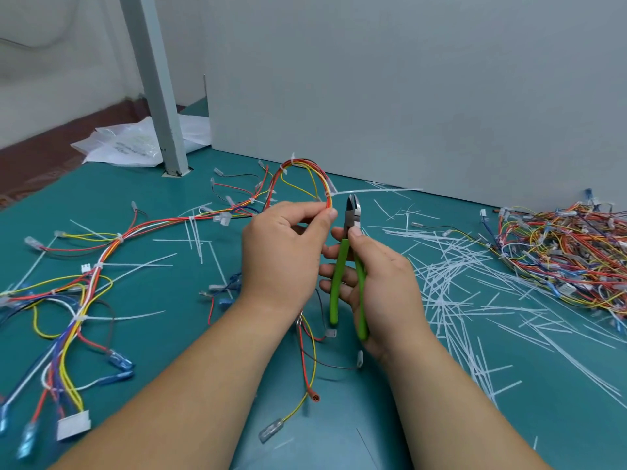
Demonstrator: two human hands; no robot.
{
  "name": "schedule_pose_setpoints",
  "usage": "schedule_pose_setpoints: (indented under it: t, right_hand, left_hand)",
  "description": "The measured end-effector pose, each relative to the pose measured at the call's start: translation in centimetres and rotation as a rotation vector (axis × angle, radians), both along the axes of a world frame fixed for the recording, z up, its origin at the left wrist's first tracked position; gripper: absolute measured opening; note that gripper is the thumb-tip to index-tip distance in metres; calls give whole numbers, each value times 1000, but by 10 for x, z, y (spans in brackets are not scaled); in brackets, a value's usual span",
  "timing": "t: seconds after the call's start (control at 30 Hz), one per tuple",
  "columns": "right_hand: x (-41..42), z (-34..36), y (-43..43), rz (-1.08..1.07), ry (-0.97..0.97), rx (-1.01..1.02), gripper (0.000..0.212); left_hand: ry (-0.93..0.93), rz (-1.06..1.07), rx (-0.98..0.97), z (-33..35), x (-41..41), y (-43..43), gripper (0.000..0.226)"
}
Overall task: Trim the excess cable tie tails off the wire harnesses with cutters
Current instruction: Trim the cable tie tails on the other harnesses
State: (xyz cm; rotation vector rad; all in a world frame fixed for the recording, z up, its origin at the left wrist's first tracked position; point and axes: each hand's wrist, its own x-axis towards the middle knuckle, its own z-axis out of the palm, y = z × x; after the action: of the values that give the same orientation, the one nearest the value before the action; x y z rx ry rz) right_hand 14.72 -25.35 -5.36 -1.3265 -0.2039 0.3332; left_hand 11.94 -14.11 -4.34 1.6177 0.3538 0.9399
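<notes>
Head view, task judged partway through. Left hand [285, 252] at centre frame pinching the looped wire harness [298, 161] between thumb and forefinger, just below a tie with a long white tail [373, 192] jutting right, uncut. Right hand [383, 283] beside it, fingers curled round the green handles of the cutters [340, 269], jaws apart, just under that tail and not yet closed on it. Many cuts already made, going by the litter of cut tails [451, 276] across the right of the green mat [176, 283]; likely also the pile of harnesses [570, 252] at far right, though too tangled to check for stubs. Left to do: this tail, then several long tails on the wiring [98, 266] sprawled across the left of the frame
</notes>
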Motion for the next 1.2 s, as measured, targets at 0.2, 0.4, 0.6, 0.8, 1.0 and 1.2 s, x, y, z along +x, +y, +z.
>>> schedule_pose_setpoints:
  t: [0.2, 0.4, 0.6, 0.8, 1.0, 1.2]
  right_hand:
    - [-1, 0, 3, -19, -54, -15, 35]
    - [-4, 3, 2, -29, -108, -51, 25]
    - [-6, 3, 2, -55, -162, -47, 18]
    - [-2, -1, 2, -52, -39, 27, 33]
    - [4, -2, 0, -21, 108, 189, 37]
    - [4, -4, 2, 1, 77, 208, 36]
  left_hand:
    - [6, -13, 87, -3, 1, -2, 5]
    - [-22, 26, 134, -1, 2, 0, 8]
    - [-38, 68, 157, -1, 3, 3, 7]
    - [-44, 103, 231, 2, 1, 0, 9]
    - [-40, 120, 246, 3, 0, -1, 8]
    - [-34, 132, 268, 3, 1, 0, 8]
